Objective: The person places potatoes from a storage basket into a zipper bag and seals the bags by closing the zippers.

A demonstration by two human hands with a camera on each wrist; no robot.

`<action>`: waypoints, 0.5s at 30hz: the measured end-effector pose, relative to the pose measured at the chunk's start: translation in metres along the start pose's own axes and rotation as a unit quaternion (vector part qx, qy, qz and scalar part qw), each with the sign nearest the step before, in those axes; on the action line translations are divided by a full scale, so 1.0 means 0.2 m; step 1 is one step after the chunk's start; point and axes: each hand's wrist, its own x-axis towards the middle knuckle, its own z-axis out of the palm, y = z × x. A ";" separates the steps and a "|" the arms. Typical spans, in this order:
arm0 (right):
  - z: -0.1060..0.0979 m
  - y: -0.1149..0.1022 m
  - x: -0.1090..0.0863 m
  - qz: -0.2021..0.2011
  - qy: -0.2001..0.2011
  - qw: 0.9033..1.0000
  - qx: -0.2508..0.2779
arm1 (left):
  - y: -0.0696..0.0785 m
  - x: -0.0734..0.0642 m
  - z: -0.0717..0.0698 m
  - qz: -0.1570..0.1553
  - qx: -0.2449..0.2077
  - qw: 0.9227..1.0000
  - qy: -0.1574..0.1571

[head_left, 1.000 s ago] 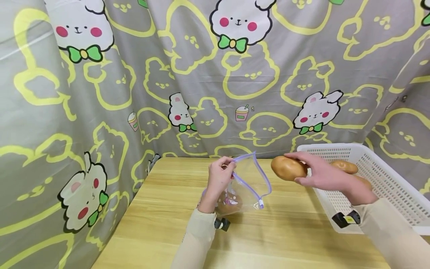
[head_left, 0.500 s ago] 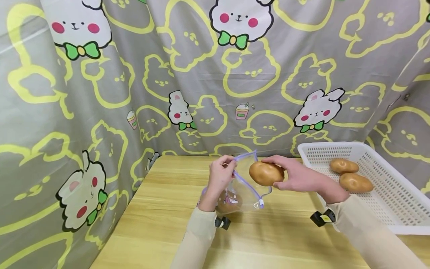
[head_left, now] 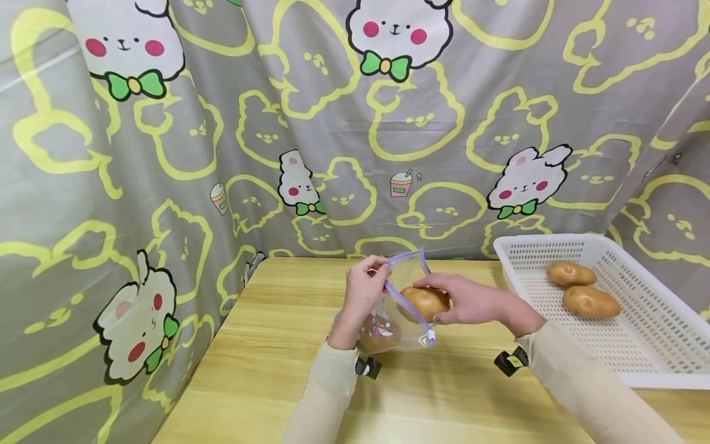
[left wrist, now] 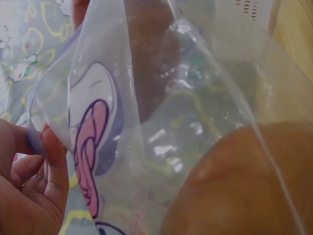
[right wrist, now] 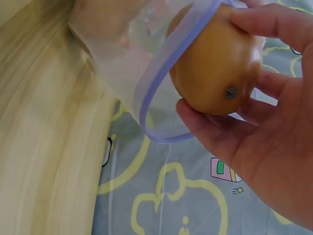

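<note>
My left hand [head_left: 365,287] pinches the purple zip edge of a clear plastic zip bag [head_left: 407,339] near the middle of the table. Pink and white cartoon print marks the bag, and its mouth gapes to the right. A brown potato [left wrist: 244,191] lies inside, low in the bag. My right hand [head_left: 471,300] grips a second smooth brown potato [head_left: 426,303] with thumb and fingers. In the right wrist view this held potato [right wrist: 222,68] is partly within the bag's purple rim, a small dark spot on its near end.
At the right stands a white perforated plastic basket [head_left: 582,345] with two potatoes [head_left: 591,302] in it. The wooden table [head_left: 249,382] ends at the back and left against a grey cartoon-print curtain [head_left: 344,123].
My right hand has moved left from beside the basket, bringing its potato into the bag's mouth. The left hand keeps its pinch on the bag almost without moving.
</note>
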 end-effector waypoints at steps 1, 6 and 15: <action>0.01 0.00 0.00 0.006 -0.008 1.000 0.004 | 0.00 0.00 0.00 0.000 0.001 1.000 0.000; 0.03 0.00 0.02 0.033 -0.048 0.998 0.025 | 0.01 0.00 0.01 0.004 0.000 1.000 -0.002; 0.05 0.02 0.05 0.047 -0.063 0.996 0.030 | 0.02 0.00 0.02 0.015 0.003 1.000 0.000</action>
